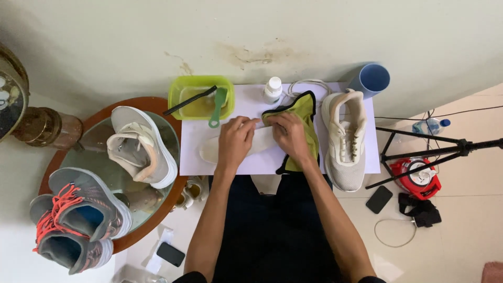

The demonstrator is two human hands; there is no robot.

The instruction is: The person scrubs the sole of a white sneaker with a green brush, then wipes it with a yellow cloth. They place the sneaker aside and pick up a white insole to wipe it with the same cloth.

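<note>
From my remote seat I count 4 items of this kind. A small white plastic bottle with a white cap (272,89) stands at the back edge of the white bench (373,157), just beside the yellow-green tub. A clear plastic bottle with a blue cap (431,126) lies on the floor to the right, near the tripod. 2 dark-screened black phones rest on the floor: one rectangular phone (379,199) right of the bench, another (171,254) lower left.
</note>
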